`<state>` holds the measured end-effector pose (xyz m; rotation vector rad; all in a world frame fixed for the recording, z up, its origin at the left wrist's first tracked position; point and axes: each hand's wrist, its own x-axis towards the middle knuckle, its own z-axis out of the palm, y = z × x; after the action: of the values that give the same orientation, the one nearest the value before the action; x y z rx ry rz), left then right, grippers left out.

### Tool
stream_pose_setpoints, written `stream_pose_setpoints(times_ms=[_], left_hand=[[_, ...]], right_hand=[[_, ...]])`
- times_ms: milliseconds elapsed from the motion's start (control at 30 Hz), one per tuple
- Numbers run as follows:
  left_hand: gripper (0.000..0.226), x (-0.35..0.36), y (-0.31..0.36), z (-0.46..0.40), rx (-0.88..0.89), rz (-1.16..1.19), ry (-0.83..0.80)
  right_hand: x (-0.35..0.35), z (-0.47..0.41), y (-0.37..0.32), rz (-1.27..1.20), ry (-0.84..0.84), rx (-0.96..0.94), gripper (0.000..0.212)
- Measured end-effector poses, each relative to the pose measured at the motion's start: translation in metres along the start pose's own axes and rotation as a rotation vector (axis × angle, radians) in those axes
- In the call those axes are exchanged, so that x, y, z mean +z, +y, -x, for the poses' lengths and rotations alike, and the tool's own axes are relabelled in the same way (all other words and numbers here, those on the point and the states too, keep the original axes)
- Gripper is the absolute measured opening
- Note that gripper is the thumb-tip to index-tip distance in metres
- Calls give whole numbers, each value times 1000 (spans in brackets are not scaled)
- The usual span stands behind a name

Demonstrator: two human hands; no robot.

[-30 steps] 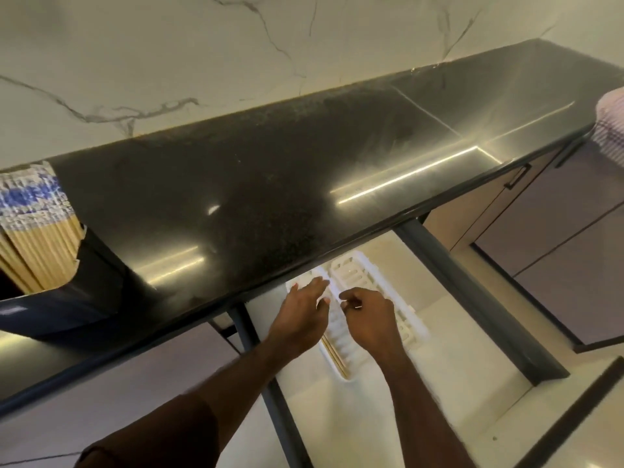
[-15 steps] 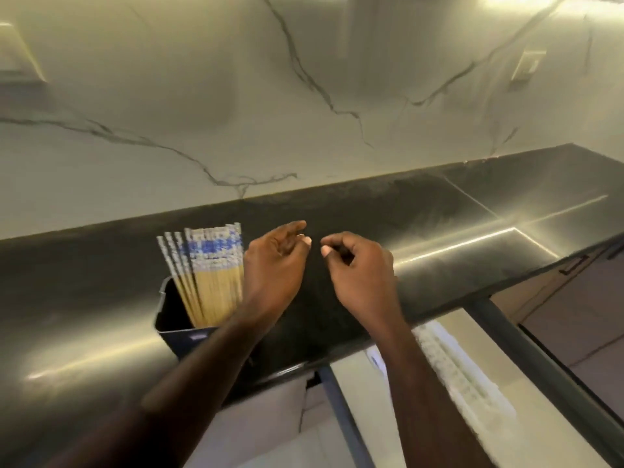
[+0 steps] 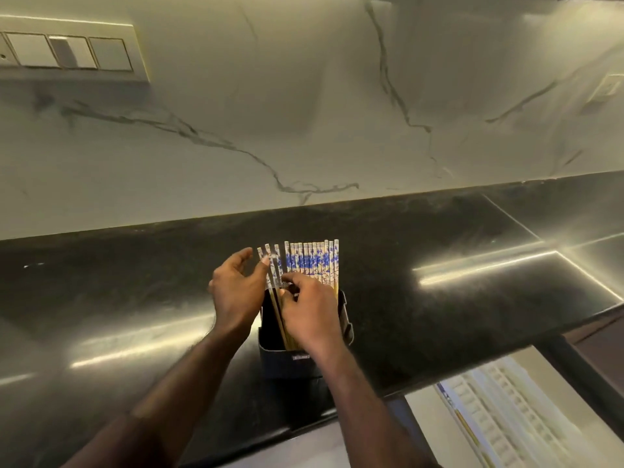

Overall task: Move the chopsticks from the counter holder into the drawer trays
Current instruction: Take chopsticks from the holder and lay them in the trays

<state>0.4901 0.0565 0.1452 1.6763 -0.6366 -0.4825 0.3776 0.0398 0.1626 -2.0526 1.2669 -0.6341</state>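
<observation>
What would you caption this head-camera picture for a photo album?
Both hands picking blue-and-white-topped bamboo chopsticks from a dark holder on a black counter.

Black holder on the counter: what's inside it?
The holder contains upright chopsticks with blue-patterned tops. The right hand and left hand cover part of the bundle; its lower ends and the holder's bottom are hidden.

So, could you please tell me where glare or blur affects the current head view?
Head view: bright streaks of glare cross the glossy black counter, strongest right of the holder; the drawer tray at lower right is smeared by blur; the chopsticks and both hands stay fairly sharp; the wide lens bows the counter's edges.
</observation>
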Motion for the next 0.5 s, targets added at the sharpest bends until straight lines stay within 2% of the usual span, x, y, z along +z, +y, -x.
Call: stream_pose_setpoints(times_ms=[100, 300, 500], left_hand=[[44, 5, -9, -2, -53, 48, -29], [13, 13, -16, -9, -77, 92, -102], [10, 10, -13, -9, -84, 147, -137]], right_hand=[[6, 0, 2, 42, 35, 28, 37], [18, -4, 6, 36, 8, 68, 37], [18, -3, 6, -22, -27, 51, 33]])
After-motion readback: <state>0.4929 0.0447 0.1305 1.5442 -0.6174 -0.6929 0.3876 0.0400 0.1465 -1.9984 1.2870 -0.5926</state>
